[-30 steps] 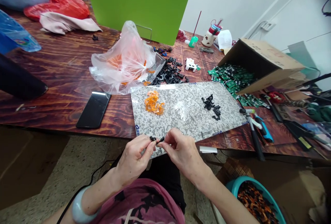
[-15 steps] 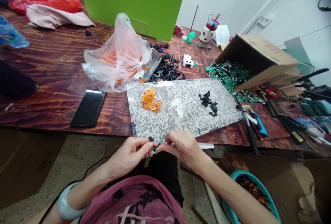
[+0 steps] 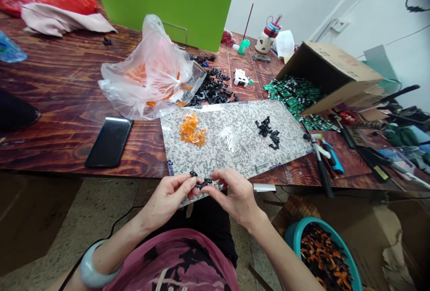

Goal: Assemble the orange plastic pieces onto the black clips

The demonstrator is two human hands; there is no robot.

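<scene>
since the earlier frame, the hands had eased slightly apart, and a black clip (image 3: 203, 184) now showed clearly between them, just above the near edge of the speckled board (image 3: 208, 161). the left hand (image 3: 166, 199) held the clip's left end, its fingers (image 3: 190, 182) closed narrowly, with a small black piece (image 3: 193, 173) at the fingertips; whether that piece was joined to the clip could not be told. the right hand (image 3: 237, 194) pinched the other end, its fingers (image 3: 217, 179) also close together.

on the board lay orange pieces (image 3: 191, 130), clear pieces (image 3: 230, 139) and black pieces (image 3: 267, 132). a black heap (image 3: 213, 86) and a plastic bag (image 3: 151, 76) lay beyond the board on the wooden table (image 3: 60, 147), with a phone (image 3: 109, 141) to its left. green parts (image 3: 292, 96) spilled from a tipped cardboard box (image 3: 325, 71) at the far right. tools (image 3: 319, 165) lay right of the board. below the right forearm, a teal basin (image 3: 322, 226) held mixed orange and black pieces (image 3: 324, 255). a pale bangle (image 3: 96, 266) circled the left wrist.
</scene>
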